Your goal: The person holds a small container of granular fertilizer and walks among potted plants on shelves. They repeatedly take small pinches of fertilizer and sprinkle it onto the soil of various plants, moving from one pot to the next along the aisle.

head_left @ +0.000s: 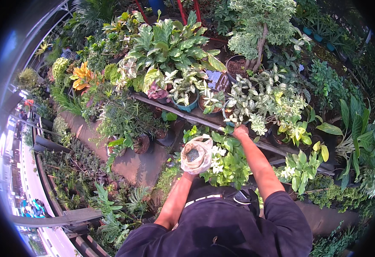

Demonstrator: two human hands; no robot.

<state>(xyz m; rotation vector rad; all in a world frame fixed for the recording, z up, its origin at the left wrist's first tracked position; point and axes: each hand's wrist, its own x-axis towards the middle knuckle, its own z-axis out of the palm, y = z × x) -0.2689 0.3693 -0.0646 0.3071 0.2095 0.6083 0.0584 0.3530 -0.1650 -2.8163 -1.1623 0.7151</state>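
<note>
An opened, pale plastic bag (196, 163) sits in front of my waist, with dark grey-blue granules (192, 155) showing inside its rolled-down mouth. My left hand (189, 175) supports the bag from below and is mostly hidden by it. My right hand (240, 131) reaches forward to the edge of a wooden shelf, just below a teal pot (229, 112) of speckled-leaf plants (242, 96). Its fingers are partly out of sight among leaves, so whatever it grips is unclear. Between my arms grows a leafy plant (235, 160) with white bracts (218, 157).
Several potted plants line the wooden shelf (187, 116), including one in a teal pot (189, 105). A large pot (235, 62) holds a small tree behind them. More pots, such as a brown one (142, 144), stand left. A road (34, 180) runs beyond a railing.
</note>
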